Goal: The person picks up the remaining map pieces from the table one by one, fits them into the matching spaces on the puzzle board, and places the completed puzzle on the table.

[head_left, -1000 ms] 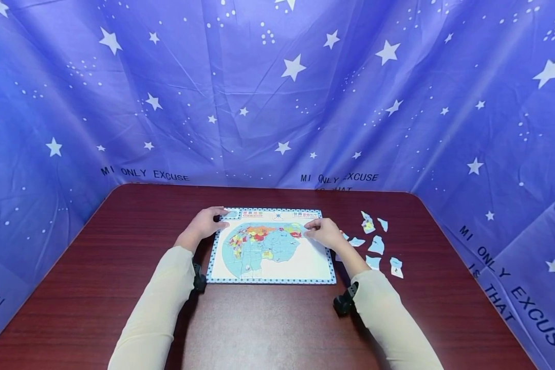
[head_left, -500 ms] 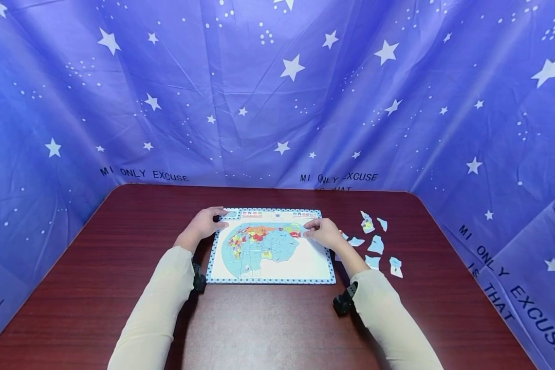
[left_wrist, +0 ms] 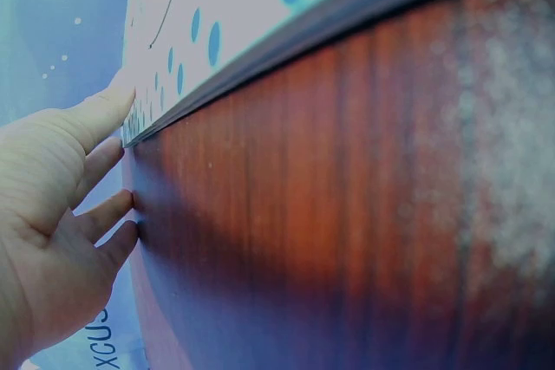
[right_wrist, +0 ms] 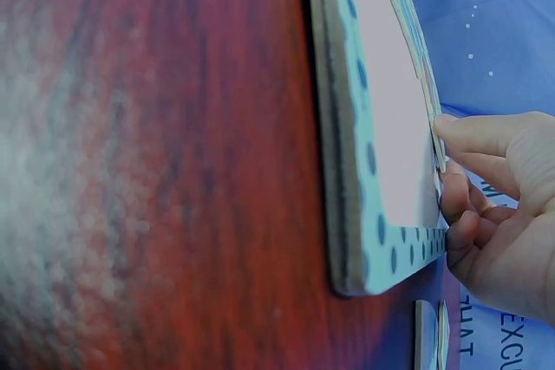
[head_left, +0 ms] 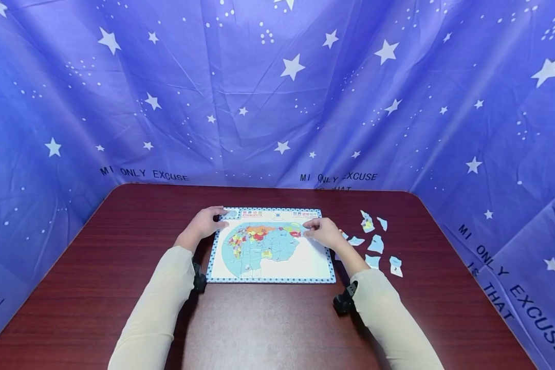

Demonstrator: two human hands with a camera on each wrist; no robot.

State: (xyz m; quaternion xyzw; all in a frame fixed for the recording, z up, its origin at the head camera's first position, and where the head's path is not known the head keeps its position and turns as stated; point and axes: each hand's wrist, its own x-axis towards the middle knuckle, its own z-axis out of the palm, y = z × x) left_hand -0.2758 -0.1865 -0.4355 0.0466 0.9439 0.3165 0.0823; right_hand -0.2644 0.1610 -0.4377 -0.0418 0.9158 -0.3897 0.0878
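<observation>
A world-map jigsaw puzzle board (head_left: 312,267) with a dotted blue border lies flat on the table. Its map (head_left: 254,252) is filled on the left and top, while the lower right is bare white. At the board's upper left edge rests my left hand (head_left: 205,222), thumb on the border and fingers extended beside the edge, as the left wrist view shows. My right hand (head_left: 325,234) reaches over the right side. Its thumb and forefinger pinch a puzzle piece (right_wrist: 437,140) at the map's upper right, with the other fingers curled; the hand hides part of the piece.
Several loose puzzle pieces (head_left: 376,244) lie right of the board, some partly behind the right forearm. The brown wooden table (head_left: 268,329) extends in front. A blue starry curtain (head_left: 240,103) hangs behind and along both sides.
</observation>
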